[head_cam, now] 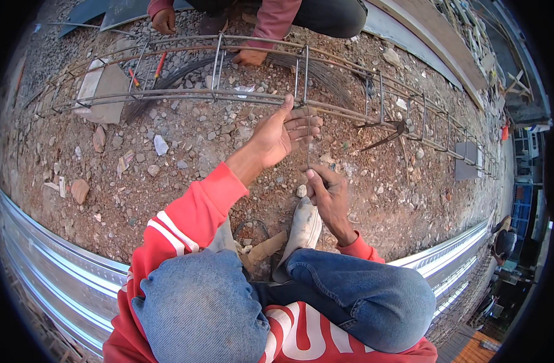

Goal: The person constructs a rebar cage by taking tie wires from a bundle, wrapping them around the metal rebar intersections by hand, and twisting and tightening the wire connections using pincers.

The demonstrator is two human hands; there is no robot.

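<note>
A long rebar cage (258,96) with stirrups stretches across in front of me. My left hand (279,136) is palm up below its near bars, fingers extended and thumb raised by the bar. A thin tie wire (309,143) crosses the fingertips of that hand and runs down to my right hand (326,190), which pinches it between thumb and forefinger. Dark metal pincers (398,130) rest across the near bars, right of my hands. Behind and under the cage lies a bundle of thin wire (177,77).
A co-worker's hand (249,57) touches the wire bundle; the other hand (163,21) hangs farther left. Concrete blocks (109,93) (467,161) sit under the cage. A red-handled tool (160,66) leans by a stirrup. Shiny metal decking (68,267) lies behind me; boards (431,45) lie upper right.
</note>
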